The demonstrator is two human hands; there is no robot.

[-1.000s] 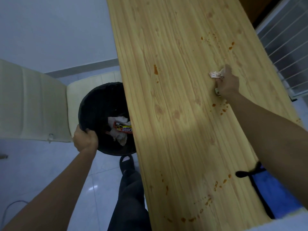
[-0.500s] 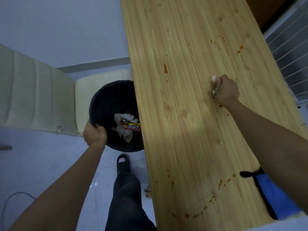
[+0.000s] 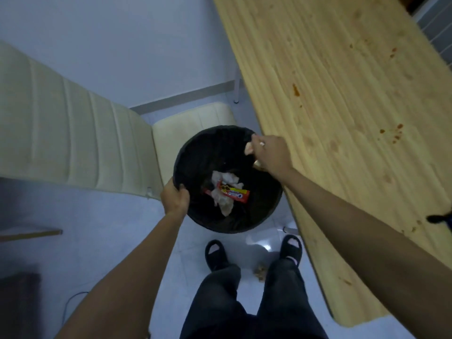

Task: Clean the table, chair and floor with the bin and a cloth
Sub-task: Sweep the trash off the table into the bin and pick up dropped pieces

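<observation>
1. Bin [image 3: 195, 216] – black, round, lined w/ dark bag. I see it held off the floor [image 3: 102, 221], between chair [image 3: 73, 133] and bench [image 3: 342, 118], its right rim just beside the bench edge.

2. Left hand [image 3: 175, 198] – fingers curled shut over the bin's near-left rim, thumb outside, fingertips inside the liner.

3. Right hand [image 3: 270, 152] – over the bin's upper-right rim, at the bench edge. Fingers closed on a pale crumpled scrap [image 3: 249, 149] that pokes out on the bin side; a 2nd pale bit shows under the palm, can't tell what it is. No cloth I can make out for certain.

4. Bin contents – crumpled white paper [image 3: 226, 189] at bottom, red wrapper [image 3: 236, 193] lying across it.

5. Bench – light wood grain, long, running to upper right. Red-brown spots [image 3: 392, 133] in a cluster mid-right; one longer smear [image 3: 296, 90] nearer the left edge; a few faint marks further up and near the close end.

6. Chair – cream, padded, ribbed back at left, seat partly hidden behind the bin.

7. Floor – pale tile, glossy. Small brownish crumb pile [image 3: 260, 272] between my feet, closer to the right sandal [image 3: 291, 245]. Left sandal [image 3: 215, 253] black, same type. Dark trousers below.

8. Blue item w/ black strap [image 3: 440, 218] – at far right edge, cut off by frame.
</observation>
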